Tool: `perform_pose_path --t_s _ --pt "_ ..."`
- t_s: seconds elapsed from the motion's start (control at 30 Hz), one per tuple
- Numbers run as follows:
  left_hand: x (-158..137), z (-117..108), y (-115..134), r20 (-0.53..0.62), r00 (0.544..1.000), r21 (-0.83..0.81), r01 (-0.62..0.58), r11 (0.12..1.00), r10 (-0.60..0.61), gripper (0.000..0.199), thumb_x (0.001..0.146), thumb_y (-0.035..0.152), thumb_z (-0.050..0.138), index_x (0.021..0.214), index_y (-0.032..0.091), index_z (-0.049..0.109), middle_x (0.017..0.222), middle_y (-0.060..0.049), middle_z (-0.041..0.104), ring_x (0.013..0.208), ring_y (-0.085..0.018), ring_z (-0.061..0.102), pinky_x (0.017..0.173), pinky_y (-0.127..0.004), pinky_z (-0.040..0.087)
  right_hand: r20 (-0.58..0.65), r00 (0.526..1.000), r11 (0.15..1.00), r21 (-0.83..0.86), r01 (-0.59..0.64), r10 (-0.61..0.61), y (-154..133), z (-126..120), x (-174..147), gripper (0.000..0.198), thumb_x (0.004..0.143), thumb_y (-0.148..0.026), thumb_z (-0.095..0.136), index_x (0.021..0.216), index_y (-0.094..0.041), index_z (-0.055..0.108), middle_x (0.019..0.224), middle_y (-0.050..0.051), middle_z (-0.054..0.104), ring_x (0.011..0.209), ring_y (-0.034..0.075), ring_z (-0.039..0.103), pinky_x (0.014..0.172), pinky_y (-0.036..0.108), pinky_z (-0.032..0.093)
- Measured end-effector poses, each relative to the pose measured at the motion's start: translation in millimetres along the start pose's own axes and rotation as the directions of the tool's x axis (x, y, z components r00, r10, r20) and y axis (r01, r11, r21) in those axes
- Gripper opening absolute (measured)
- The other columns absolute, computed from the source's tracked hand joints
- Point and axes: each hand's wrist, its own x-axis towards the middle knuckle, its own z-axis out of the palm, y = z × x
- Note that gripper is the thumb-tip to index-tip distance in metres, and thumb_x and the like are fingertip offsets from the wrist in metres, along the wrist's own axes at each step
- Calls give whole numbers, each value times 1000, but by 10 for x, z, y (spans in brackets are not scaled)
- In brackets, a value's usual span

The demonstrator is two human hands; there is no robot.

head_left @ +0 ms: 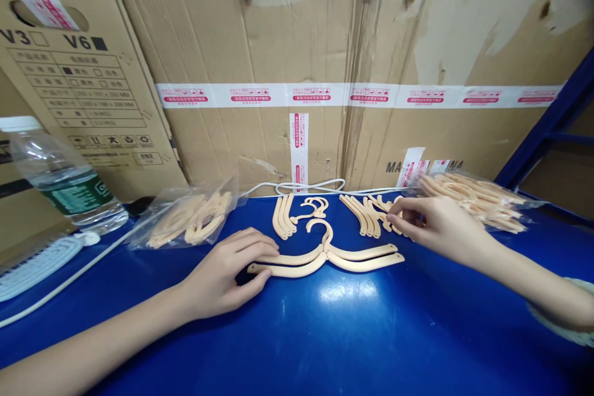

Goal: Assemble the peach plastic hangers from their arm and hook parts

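Observation:
Beige plastic hanger pieces lie on the blue tabletop [334, 334]. In the middle is a folding hanger [297, 271] with a hook on top and two curved arms to each side. My left hand [232, 269] grips the left ends of its arms, fingers over the upper arm and thumb at the lower one. Behind it rest a row of curved arms [281, 218] and several loose hooks [316, 205]. Another group of curved arms [364, 216] lies to the right. Beside that group, my right hand [427, 223] pinches among small pieces; what its fingertips hold is hidden.
Clear bags of hanger parts lie at left [190, 223] and right [473, 198]. A water bottle [69, 182] and a pale blue slotted object [41, 266] stand far left. A white cable [83, 269] crosses there. Cardboard [260, 31] walls the back; a blue frame [547, 111] rises right.

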Motion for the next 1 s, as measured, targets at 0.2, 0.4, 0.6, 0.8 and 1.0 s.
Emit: perform_pose_path --t_s 0.2,0.4,0.6,0.8,1.0 --pt "14 -11 21 -2 1000 25 -8 1000 8 24 89 12 54 110 18 61 105 -10 67 97 -23 62 85 -39 51 -15 1000 1000 10 -1 1 -4 11 -7 35 90 -46 44 78 -21 66 57 1 61 51 17 54 50 28 33" --pt "12 -27 40 6 1000 29 -7 1000 7 24 88 12 54 110 17 61 105 -11 68 97 -24 63 85 -39 51 -39 999 999 23 22 -22 3 43 -16 35 90 -46 46 80 -20 67 57 2 61 50 17 55 49 28 34" --pt "12 -18 28 7 1000 32 -4 999 4 24 88 11 54 110 17 61 105 -11 68 97 -23 63 84 -39 51 -37 999 999 43 14 -12 -19 70 -18 36 90 -46 45 77 -20 66 56 2 61 47 17 53 47 28 33" --pt "3 -22 28 10 1000 29 0 1000 0 23 88 11 54 109 18 61 105 -11 68 96 -23 62 85 -39 50 -72 997 997 63 33 -28 -26 123 -36 35 90 -45 45 77 -20 66 55 2 61 46 17 52 46 28 33" --pt "11 -26 34 6 1000 26 5 1000 -5 21 88 12 53 107 18 61 104 -11 68 95 -23 63 82 -39 51 -89 995 991 122 60 -49 -68 187 -72 30 90 -42 47 76 -21 64 53 0 58 44 15 49 45 27 35"
